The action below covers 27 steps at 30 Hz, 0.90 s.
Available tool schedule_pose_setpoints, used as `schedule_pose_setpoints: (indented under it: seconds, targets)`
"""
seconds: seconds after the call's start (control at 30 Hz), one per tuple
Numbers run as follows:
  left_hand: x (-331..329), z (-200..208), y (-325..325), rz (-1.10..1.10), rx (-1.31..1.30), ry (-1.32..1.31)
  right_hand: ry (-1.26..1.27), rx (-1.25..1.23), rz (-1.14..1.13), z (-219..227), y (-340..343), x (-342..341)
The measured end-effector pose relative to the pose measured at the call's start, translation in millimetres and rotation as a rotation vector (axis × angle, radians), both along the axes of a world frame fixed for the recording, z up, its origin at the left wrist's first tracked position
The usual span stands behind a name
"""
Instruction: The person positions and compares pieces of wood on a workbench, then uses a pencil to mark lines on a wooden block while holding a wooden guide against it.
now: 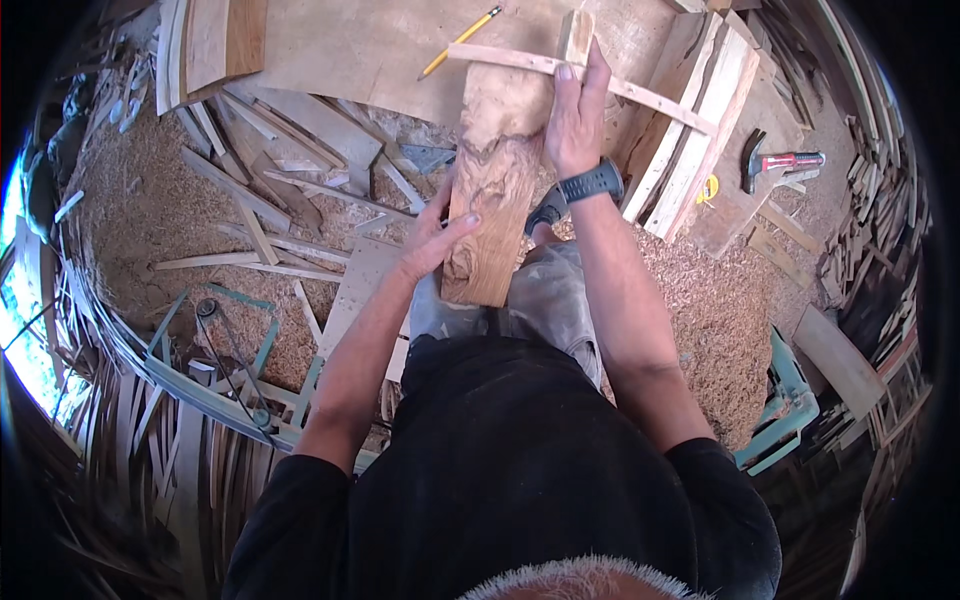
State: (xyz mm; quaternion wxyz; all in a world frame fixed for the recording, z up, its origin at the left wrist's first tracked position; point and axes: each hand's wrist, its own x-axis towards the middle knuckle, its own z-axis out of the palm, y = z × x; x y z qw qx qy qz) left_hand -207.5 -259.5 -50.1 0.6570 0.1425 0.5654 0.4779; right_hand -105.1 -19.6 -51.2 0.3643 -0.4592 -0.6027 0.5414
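Observation:
A thick wooden board (490,225) with rough, dark grain stands out in front of my lap. My left hand (438,242) grips its left edge, thumb on the face and fingers behind. Across the board's far end lies a thin wooden strip (650,100) with small dark marks or holes along it. My right hand (577,125) pinches this strip at the board's right edge, thumb on top. Just beyond it a narrow wood block (576,35) sticks up; whether it joins the board I cannot tell. A yellow pencil (458,45) rests left of the strip's end.
Behind the board spreads a plywood sheet (350,45). Long wood pieces (695,130) stand at right, near a red-handled hammer (785,161) and a yellow round object (707,189). Offcuts (250,200) and sawdust cover the left. Green metal frames (790,400) stand low on both sides.

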Motion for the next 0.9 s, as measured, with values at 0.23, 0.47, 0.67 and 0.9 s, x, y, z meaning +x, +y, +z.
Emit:
schedule_pose_setpoints:
  seconds: [0.23,0.47,0.67,0.9]
  targets:
    - [-3.3,9.1,14.5,-0.034,-0.025,-0.053,0.050,-0.005,0.074,16.8,3.6,8.2]
    - [10.6,-4.9,31.0,0.137,0.054,0.025,-0.088,0.003,0.108,26.7,-17.9,7.1]
    - [0.0,-0.6,30.3,0.089,0.017,-0.188,-0.097,0.012,0.033,33.6,-67.6,26.2]
    - [-0.4,-5.4,35.6,0.013,0.054,-0.112,-0.148,0.080,0.069,33.4,-9.0,7.7]
